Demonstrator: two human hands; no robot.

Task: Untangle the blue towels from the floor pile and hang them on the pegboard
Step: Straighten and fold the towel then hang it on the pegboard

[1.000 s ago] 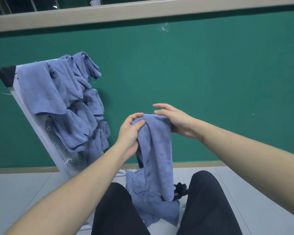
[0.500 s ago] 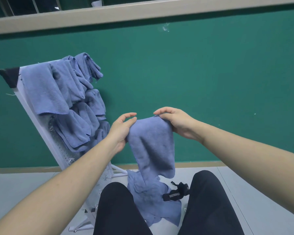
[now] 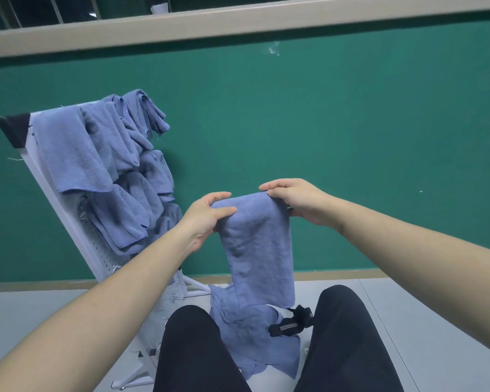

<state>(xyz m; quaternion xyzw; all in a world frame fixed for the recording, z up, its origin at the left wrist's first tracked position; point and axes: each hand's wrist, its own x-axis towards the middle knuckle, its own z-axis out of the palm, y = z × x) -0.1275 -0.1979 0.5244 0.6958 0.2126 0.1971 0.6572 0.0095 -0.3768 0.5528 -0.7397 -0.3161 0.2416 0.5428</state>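
Head view
Held towel (image 3: 255,244): raised in front of the chest, to the right of the pegboard and well apart from it; its top edge runs level from hand to hand, its long axis hangs straight down.
Left hand (image 3: 207,219): pinches the towel's upper left corner, thumb in front and fingers curled behind the cloth; this is the hand nearer the pegboard.
Right hand (image 3: 297,202): grips the upper right corner, fingers bent over the top edge; it is the hand farther from the pegboard.
Lower end of the held towel: drops between the knees; whether it touches the floor pile I cannot tell.
Floor pile (image 3: 252,335): crumpled blue cloth on the floor, right of the pegboard's foot, between the legs.
Black strap (image 3: 292,325): lies on the pile's right side, farther from the pegboard.
Pegboard (image 3: 77,236): white, leaning back against the green wall, its face turned toward the hands.
Hung towels (image 3: 102,165): several already draped over its upper and middle part; bare holes show only lower down.
Likely step: the towel looks spread and ready to carry.
What the move turns on: the board lies to the left, so the left-hand corner would arrive first.
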